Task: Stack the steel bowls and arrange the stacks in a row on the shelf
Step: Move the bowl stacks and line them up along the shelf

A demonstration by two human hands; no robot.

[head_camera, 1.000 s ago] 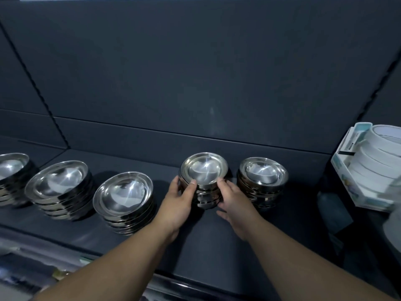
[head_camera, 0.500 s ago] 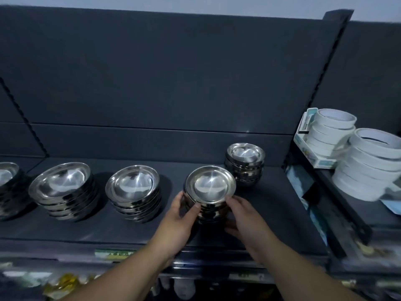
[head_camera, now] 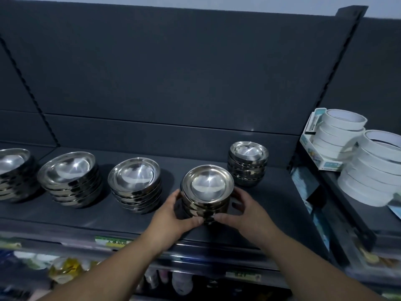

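Observation:
A stack of small steel bowls (head_camera: 207,186) stands near the front of the dark shelf (head_camera: 271,209). My left hand (head_camera: 173,216) grips its left side and my right hand (head_camera: 249,213) grips its right side, thumbs meeting at the base. Another small stack (head_camera: 248,162) sits farther back to the right. Three stacks of wider bowls line up to the left: one (head_camera: 135,184) close by, one (head_camera: 69,177) beyond it, and one (head_camera: 15,172) cut off by the frame edge.
White round tins (head_camera: 338,131) in a carton and a second white pile (head_camera: 375,168) sit on the neighbouring shelf to the right. A dark back panel rises behind the bowls. Packaged goods (head_camera: 63,270) hang below the shelf's front edge.
The held stack has come forward from beside the rear right stack toward the shelf's front, in line with the wider stacks. My view has pulled back.

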